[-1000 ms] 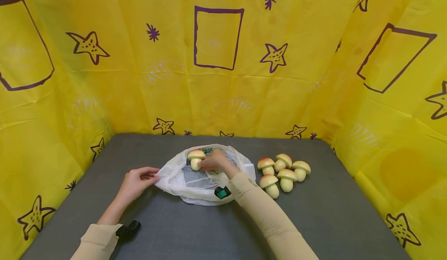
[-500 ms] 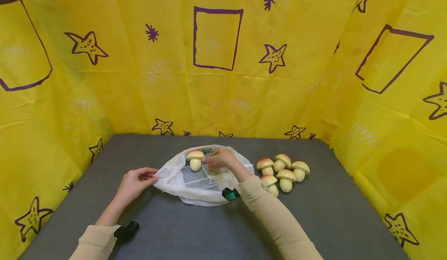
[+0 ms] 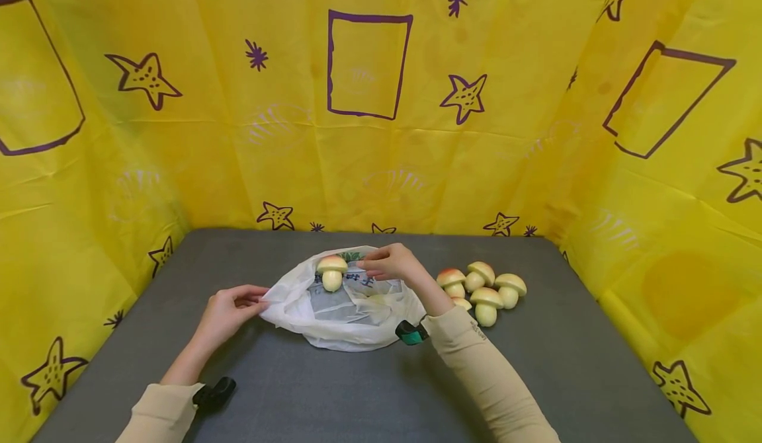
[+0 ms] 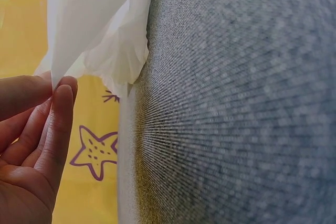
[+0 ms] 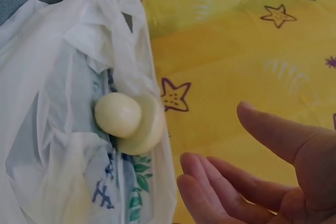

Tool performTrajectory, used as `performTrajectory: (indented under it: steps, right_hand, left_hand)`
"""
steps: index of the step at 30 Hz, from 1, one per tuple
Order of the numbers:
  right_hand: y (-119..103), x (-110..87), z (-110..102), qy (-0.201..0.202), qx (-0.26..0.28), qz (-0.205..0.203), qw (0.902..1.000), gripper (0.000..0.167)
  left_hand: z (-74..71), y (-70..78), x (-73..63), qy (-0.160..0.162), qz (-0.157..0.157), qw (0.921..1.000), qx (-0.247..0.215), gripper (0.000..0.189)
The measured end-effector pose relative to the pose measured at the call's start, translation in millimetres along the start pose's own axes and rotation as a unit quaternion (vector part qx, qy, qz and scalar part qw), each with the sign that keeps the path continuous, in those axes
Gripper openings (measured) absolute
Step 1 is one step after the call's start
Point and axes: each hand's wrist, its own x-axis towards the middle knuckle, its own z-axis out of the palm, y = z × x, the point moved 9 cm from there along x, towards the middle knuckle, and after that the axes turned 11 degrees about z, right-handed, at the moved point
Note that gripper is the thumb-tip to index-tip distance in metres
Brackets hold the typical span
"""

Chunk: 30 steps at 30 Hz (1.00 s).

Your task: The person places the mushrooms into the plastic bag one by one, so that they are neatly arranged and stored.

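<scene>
A white plastic bag (image 3: 351, 336) lies spread open on the dark table. One toy mushroom (image 3: 332, 272) with a reddish cap rests inside it at the back left. My left hand (image 3: 231, 311) pinches the bag's left edge between thumb and fingers; the left wrist view shows the pinched plastic (image 4: 97, 22) close up. Over the bag's back right side is my right hand (image 3: 395, 264), holding nothing. In the right wrist view the thumb (image 5: 278, 135) and fingers stand apart, a short way from the bag and the mushroom in it.
Several more toy mushrooms (image 3: 487, 301) stand in a cluster right of the bag, one partly hidden by the right forearm. Yellow cloth walls (image 3: 381, 165) with starfish drawings enclose the table's back and sides.
My right hand has let go of the mushroom in the bag and drawn away to the right and back. The left hand keeps its pinch on the bag's edge.
</scene>
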Motion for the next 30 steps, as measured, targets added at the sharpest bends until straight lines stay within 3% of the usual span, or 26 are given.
performTrajectory:
  steps: [7, 21, 30]
  right_hand:
    - [2, -10.5, -17, 0.011, 0.003, -0.021, 0.9997, 0.038]
    - [15, -30.7, -64, 0.055, -0.007, -0.014, 0.9984, 0.045]
    - [31, -45.6, -94, 0.06, 0.029, -0.011, 0.9977, 0.053]
  left_hand:
    - [-1.1, 1.0, -0.6, 0.0, -0.004, 1.0, 0.006, 0.029]
    - [-1.2, 1.4, -0.9, 0.01, 0.005, 0.9999, 0.002, 0.028]
    - [1.1, 0.7, 0.0, 0.012, 0.01, 0.9998, 0.013, 0.026]
